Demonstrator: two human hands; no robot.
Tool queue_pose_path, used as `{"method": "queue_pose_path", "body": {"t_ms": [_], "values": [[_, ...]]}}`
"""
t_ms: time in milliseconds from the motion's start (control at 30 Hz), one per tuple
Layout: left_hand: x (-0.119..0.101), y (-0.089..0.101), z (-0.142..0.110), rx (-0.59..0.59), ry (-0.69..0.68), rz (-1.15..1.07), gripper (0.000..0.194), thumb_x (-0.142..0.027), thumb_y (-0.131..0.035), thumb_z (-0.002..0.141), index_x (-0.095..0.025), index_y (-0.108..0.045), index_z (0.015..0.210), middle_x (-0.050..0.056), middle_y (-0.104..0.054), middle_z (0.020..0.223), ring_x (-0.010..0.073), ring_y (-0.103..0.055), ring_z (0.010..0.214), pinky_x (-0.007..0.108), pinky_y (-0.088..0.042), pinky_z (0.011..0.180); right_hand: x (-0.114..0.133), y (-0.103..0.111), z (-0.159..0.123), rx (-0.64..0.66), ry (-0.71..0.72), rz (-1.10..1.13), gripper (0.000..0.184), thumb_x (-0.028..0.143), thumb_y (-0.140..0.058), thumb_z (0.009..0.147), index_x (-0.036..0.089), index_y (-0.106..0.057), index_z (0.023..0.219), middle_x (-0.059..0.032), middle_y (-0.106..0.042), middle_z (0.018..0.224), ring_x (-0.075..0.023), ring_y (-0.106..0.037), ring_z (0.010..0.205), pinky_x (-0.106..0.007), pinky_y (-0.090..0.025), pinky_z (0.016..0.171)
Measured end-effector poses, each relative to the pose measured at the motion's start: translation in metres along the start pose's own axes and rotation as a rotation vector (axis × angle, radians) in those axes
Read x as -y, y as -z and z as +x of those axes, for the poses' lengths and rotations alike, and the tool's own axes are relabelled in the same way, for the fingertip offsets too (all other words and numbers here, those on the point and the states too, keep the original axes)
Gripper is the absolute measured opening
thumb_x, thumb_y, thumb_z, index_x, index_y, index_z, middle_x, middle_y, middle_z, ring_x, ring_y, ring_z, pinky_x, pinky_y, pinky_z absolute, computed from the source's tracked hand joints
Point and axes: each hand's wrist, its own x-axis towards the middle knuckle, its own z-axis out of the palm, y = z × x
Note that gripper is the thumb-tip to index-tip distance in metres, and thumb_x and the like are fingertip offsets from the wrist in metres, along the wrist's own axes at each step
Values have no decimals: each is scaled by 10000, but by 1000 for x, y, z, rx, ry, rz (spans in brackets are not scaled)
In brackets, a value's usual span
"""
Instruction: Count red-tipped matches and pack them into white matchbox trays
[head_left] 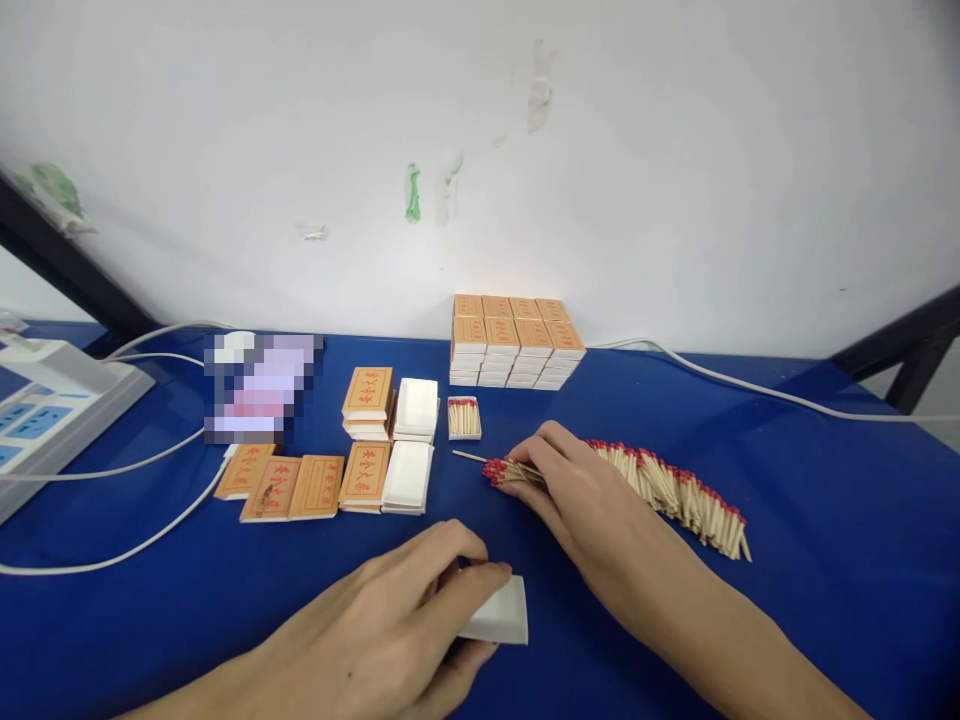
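My left hand [405,610] grips a white matchbox tray [501,612] near the front of the table, its fingers over the tray's left part. Farther right, my right hand [574,480] is closed round a bunch of red-tipped matches [501,471], the heads sticking out to the left. A single match [469,455] points left from the bunch. Beside and behind that hand lies a long row of loose matches [686,490]. One tray filled with matches [464,418] sits behind the hands. White trays [407,475] are stacked next to orange matchbox sleeves [365,475].
A block of stacked matchboxes [517,340] stands against the wall. More orange sleeves [315,487] lie at left, below a pixelated phone-like object [262,390]. A white power strip [45,410] and cables [735,385] lie on the blue table [825,500]. Dark frame bars flank both sides.
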Motion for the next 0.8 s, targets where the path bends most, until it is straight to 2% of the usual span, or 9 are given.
{"method": "queue_pose_path", "body": {"t_ms": [167, 300, 400, 500, 600, 700, 800], "values": [[6, -9, -1, -111, 11, -28, 404, -185, -631, 1084, -229, -565, 1480, 81, -686, 1307, 205, -785, 1003, 335, -703, 887, -4, 7, 1, 31, -79, 20, 202, 260, -503, 1164, 226, -648, 1027, -56, -628, 1080, -228, -643, 918, -424, -543, 832], [2, -13, -2, -204, 58, -15, 434, -184, -586, 1086, -254, -532, 1511, 75, -695, 1333, 199, -786, 1043, 289, -689, 874, -4, 18, 1, 23, -149, 55, 249, 366, -516, 1172, 244, -637, 992, -37, -645, 1072, -200, -658, 888, -379, -526, 788], [1, -17, -3, -216, 110, -56, 412, -135, -566, 1063, -290, -537, 1443, 32, -713, 1213, 185, -775, 984, 286, -676, 836, 1, 27, -2, 32, -130, 94, 265, 437, -527, 1170, 271, -646, 1002, -10, -658, 1053, -180, -661, 888, -341, -518, 765], [3, -25, -8, -198, 210, -144, 304, -143, -594, 1040, -303, -552, 1294, -17, -677, 1040, 158, -726, 837, 264, -632, 736, 7, 31, -9, 110, -51, 126, 253, 399, -511, 1178, 281, -646, 999, -1, -667, 1061, -164, -657, 905, -310, -527, 771], [7, -34, -13, -225, 274, -190, 332, -170, -628, 1025, -308, -534, 1312, -25, -654, 1018, 149, -694, 812, 258, -610, 736, 13, 25, -16, 177, 69, 104, 200, 261, -520, 1156, 269, -658, 1012, -17, -682, 1066, -171, -668, 934, -303, -552, 791], [8, -38, -15, -244, 292, -212, 418, -194, -649, 1027, -324, -505, 1398, -27, -654, 1022, 152, -699, 835, 265, -622, 791, 17, 14, -22, 184, 215, -19, 149, 148, -608, 1049, 263, -702, 1051, -52, -714, 1075, -233, -694, 1027, -361, -597, 880], [7, -37, -14, -244, 290, -246, 469, -176, -638, 1028, -338, -486, 1441, -22, -683, 1085, 154, -717, 873, 276, -629, 834, 22, 3, -24, 216, 369, -278, 254, 37, -653, 874, 253, -730, 982, -95, -730, 1059, -324, -695, 1052, -473, -630, 896]]}}
